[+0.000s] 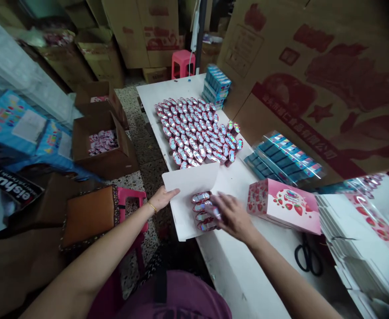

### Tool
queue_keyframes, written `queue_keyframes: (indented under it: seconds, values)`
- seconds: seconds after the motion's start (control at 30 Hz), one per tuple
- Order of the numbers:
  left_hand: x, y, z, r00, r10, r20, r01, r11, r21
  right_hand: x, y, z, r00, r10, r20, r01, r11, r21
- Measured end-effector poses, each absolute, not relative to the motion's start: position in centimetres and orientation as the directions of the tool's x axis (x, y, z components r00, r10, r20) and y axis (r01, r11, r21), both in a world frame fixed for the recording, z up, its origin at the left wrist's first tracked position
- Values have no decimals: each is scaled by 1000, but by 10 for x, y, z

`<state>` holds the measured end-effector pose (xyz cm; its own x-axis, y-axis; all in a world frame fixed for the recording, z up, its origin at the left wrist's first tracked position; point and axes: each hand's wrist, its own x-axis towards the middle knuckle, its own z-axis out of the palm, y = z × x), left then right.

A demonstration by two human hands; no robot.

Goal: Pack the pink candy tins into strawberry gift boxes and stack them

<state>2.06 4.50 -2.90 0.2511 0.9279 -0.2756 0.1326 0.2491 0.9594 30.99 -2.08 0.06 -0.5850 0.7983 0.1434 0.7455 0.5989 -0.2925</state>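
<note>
At the table's (237, 266) left edge, the left hand (163, 199) pinches a white carton (185, 181); the right hand (233, 217), too blurred to tell if gripping, partly covers shiny packs (201, 197) lined up on it. Best keep carton steady, packs aligned.

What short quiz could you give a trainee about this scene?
1. Which hand holds the edge of the white cardboard sheet?
2. The right hand is nearest: A) pink plastic stool; B) shiny red-and-silver oval-ended packets; C) brown cardboard cartons.
3. True or false: the pink strawberry-printed cardboard box lies to the right of the right hand.

Key: 1. Left hand. 2. B. 3. True.
</note>
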Motion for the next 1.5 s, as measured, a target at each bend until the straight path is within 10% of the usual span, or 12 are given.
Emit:
queue_keyframes:
  seconds: [0.17, 0.43, 0.53, 0.63, 0.77, 1.07, 1.5]
  values:
    - [21, 45, -26, 208, 921, -331, 166, 300, 939, 214, 7, 1, -919, 393, 27, 374, 891, -256]
    - [17, 42, -21, 194, 915, -353, 195, 317, 928, 199, 22, -58, -972, 233, 29, 214, 928, -304]
    - [15, 35, -22, 230, 908, -350, 175, 315, 933, 232, 15, -50, -865, 480, 147, 391, 829, -400]
    - [15, 29, -23, 249, 901, -355, 180, 317, 931, 285, 39, -47, -296, 922, 250, 769, 385, -510]
    - [18, 28, -24, 211, 901, -379, 197, 340, 919, 345, 122, -69, 250, 962, 114, 859, -166, -485]
    - [24, 27, -12, 136, 905, -403, 237, 365, 900, 313, 202, -125, -199, 980, -22, 980, 198, -29]
    - [21, 41, -21, 120, 900, -420, 249, 382, 890, 333, 44, -104, 14, 1000, -1, 983, -14, -181]
